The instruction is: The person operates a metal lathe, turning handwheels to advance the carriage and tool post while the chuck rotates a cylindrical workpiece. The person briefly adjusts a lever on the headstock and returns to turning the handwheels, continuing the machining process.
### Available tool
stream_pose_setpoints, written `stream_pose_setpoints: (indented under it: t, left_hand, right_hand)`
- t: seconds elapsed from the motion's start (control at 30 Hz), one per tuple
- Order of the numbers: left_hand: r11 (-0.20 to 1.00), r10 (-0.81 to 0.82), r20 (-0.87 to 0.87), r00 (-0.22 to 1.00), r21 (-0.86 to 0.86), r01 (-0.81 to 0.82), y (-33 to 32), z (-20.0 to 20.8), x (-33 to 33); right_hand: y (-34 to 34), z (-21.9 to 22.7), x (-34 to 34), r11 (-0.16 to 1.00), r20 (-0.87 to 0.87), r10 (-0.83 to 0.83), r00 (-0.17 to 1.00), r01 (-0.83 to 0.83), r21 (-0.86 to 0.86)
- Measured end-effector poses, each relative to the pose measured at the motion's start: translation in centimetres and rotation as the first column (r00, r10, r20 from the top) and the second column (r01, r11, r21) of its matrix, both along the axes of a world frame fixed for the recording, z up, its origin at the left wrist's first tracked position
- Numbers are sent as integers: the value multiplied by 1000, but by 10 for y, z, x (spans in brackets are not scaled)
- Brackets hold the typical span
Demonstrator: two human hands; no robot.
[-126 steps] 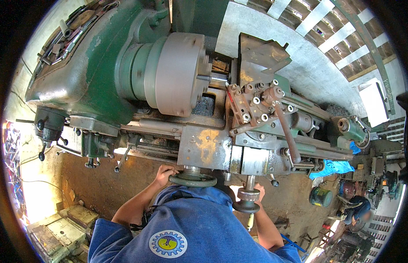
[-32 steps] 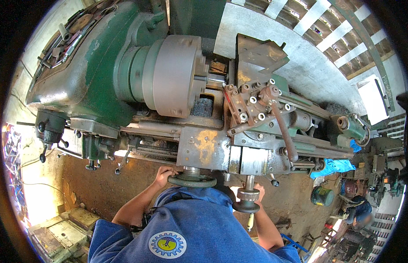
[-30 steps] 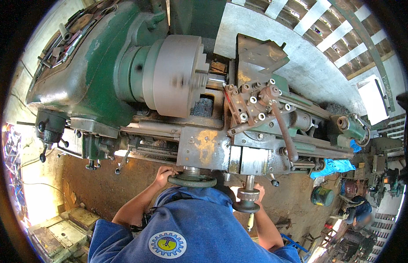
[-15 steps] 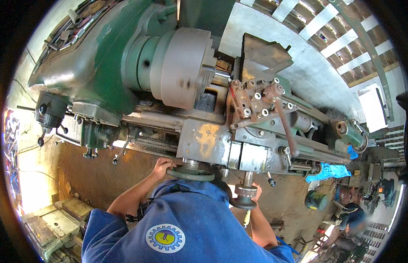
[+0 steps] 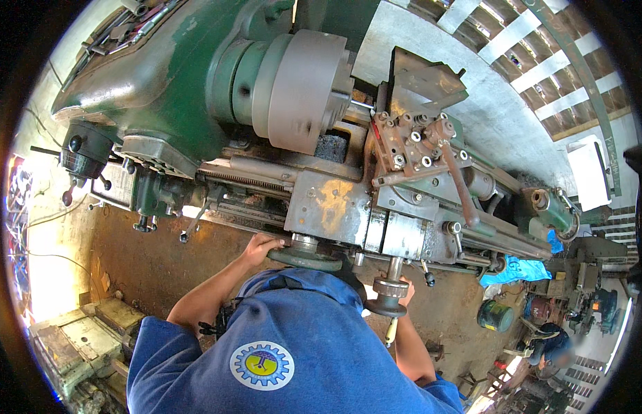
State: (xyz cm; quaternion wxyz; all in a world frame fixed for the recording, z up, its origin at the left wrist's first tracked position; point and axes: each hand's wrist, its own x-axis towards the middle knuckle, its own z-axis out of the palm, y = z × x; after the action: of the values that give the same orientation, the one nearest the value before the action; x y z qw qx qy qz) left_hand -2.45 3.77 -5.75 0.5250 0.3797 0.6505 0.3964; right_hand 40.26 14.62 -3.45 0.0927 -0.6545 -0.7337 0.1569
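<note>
A green lathe fills the view, its grey chuck (image 5: 304,93) smooth and streaked, as if turning. A thin bright bar (image 5: 362,105) reaches from the chuck toward the rusty tool post (image 5: 414,141), which carries a long clamping lever (image 5: 460,186). My left hand (image 5: 259,248) is closed over the left rim of the dark carriage handwheel (image 5: 306,259), below the apron. At the right side of the cross-slide handwheel (image 5: 386,300) is my right hand (image 5: 406,292), curled against it, its fingers partly hidden. A pale crank handle (image 5: 391,331) hangs below that wheel.
Loose tools (image 5: 131,31) lie on the headstock at upper left. Dark chips (image 5: 331,147) sit under the chuck. A green bucket (image 5: 495,315) and a blue plastic sheet (image 5: 516,270) are at right. Another person (image 5: 550,343) is low in the background. A machine block (image 5: 79,341) stands lower left.
The whole lathe has shifted slightly up and right in the view. My hands remain at the same two handwheels.
</note>
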Motion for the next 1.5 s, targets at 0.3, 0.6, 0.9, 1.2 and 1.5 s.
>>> stream_pose_setpoints:
  t: [0.3,0.6,0.9,1.2,1.5]
  left_hand:
    - [1000,-3,-132,991,9,4,-1,-9,1]
    - [999,25,-150,988,28,-21,-6,-24,0]
    - [990,-41,-238,970,125,72,-7,-27,-3]
    - [970,-26,-402,915,209,120,-9,-29,0]
    - [986,-19,-263,965,156,62,-8,-26,-1]
  right_hand:
    - [1,-10,2,998,79,14,997,-19,68]
    - [0,-15,5,998,16,0,1000,-1,64]
    - [2,-31,14,997,-31,56,998,-54,54]
    - [0,-19,8,999,49,-7,999,5,48]
    - [2,-24,9,999,38,19,999,-20,27]
